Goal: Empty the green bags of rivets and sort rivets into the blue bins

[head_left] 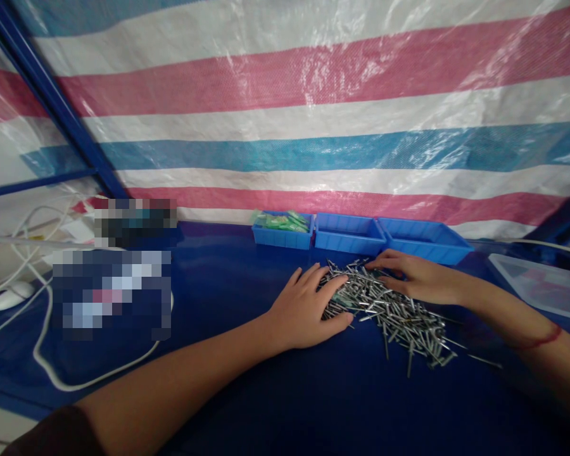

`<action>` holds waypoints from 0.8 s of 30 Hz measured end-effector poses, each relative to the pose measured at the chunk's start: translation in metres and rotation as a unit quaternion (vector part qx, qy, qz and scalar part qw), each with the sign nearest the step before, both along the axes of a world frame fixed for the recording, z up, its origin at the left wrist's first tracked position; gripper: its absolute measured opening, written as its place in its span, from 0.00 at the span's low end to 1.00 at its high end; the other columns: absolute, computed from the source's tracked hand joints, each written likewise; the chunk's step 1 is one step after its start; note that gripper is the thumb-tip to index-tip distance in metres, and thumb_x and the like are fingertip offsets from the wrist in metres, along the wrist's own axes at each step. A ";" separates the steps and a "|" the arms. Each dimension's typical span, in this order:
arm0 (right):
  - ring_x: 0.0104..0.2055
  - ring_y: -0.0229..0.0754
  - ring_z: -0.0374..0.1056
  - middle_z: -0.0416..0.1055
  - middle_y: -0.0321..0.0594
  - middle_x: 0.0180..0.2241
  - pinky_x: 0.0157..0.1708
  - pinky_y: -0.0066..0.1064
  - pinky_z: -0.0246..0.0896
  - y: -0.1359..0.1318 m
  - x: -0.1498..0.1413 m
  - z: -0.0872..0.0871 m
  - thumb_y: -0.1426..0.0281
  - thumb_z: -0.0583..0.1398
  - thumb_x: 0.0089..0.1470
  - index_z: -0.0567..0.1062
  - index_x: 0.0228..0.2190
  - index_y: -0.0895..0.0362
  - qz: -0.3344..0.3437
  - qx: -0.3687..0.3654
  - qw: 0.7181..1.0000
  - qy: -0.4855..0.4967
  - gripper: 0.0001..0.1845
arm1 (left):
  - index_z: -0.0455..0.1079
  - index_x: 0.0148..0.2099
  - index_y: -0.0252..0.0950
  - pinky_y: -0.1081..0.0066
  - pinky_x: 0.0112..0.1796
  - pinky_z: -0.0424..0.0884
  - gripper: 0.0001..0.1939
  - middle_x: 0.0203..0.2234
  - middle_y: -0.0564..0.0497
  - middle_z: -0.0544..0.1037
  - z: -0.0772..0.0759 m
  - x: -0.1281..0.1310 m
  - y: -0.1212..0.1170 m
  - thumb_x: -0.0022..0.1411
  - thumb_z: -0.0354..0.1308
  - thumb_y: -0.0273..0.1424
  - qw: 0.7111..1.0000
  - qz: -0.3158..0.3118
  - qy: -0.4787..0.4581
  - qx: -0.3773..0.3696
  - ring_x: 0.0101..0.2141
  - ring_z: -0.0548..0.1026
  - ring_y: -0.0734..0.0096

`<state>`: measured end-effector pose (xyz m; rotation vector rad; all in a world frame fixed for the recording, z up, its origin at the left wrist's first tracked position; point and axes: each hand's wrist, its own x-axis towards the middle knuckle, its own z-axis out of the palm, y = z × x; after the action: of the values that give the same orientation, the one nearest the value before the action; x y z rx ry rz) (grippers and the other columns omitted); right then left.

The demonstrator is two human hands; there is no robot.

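Three bins (349, 242), two hands (301, 310), one nail heap (399, 310), one clear tray (541, 285), one mouse (10, 296)

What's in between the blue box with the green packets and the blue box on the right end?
Another blue box sits between the left box with its green packets and the right-end box. The head view shows it.

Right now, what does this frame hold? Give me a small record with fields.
pile: nail-like metal pieces, loose on blue table
left hand: fingers spread at the pile's left edge
right hand: fingers at its far edge, grip unclear
bins: three blue, in a row; leftmost bin holds green packets
backdrop: striped sheet
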<state>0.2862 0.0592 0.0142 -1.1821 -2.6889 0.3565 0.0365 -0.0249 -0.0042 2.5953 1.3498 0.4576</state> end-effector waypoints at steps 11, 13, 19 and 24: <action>0.45 0.49 0.66 0.66 0.46 0.41 0.48 0.46 0.61 0.002 -0.003 0.000 0.64 0.54 0.53 0.70 0.43 0.55 0.026 -0.012 1.000 0.000 0.16 | 0.51 0.64 0.40 0.46 0.58 0.49 0.31 0.62 0.40 0.56 0.000 0.002 0.000 0.62 0.47 0.47 1.000 0.003 0.005 0.003 0.62 0.51 0.51; 0.45 0.48 0.65 0.65 0.45 0.41 0.49 0.47 0.59 0.002 -0.004 -0.001 0.65 0.54 0.53 0.71 0.42 0.54 0.034 0.001 0.999 0.011 0.15 | 0.51 0.64 0.40 0.46 0.58 0.49 0.32 0.62 0.40 0.56 0.000 0.002 0.001 0.62 0.48 0.47 1.000 0.003 0.004 0.006 0.62 0.51 0.50; 0.40 0.46 0.66 0.65 0.43 0.35 0.44 0.45 0.62 0.006 -0.007 -0.005 0.68 0.54 0.52 0.72 0.32 0.56 0.046 0.037 0.998 0.026 0.08 | 0.52 0.64 0.40 0.47 0.58 0.49 0.31 0.61 0.39 0.56 0.000 0.002 0.000 0.62 0.48 0.47 1.000 0.000 0.000 0.009 0.62 0.51 0.50; 0.42 0.47 0.66 0.68 0.43 0.36 0.45 0.46 0.60 0.003 -0.004 -0.005 0.68 0.54 0.53 0.71 0.31 0.54 0.034 0.103 0.992 0.068 0.06 | 0.52 0.64 0.39 0.46 0.58 0.48 0.32 0.61 0.40 0.56 -0.001 0.001 0.000 0.62 0.49 0.46 1.000 0.001 -0.003 0.004 0.62 0.51 0.50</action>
<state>0.2825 0.0621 0.0090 -0.9731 -2.5808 0.1580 0.0379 -0.0245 -0.0049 2.5968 1.3529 0.4713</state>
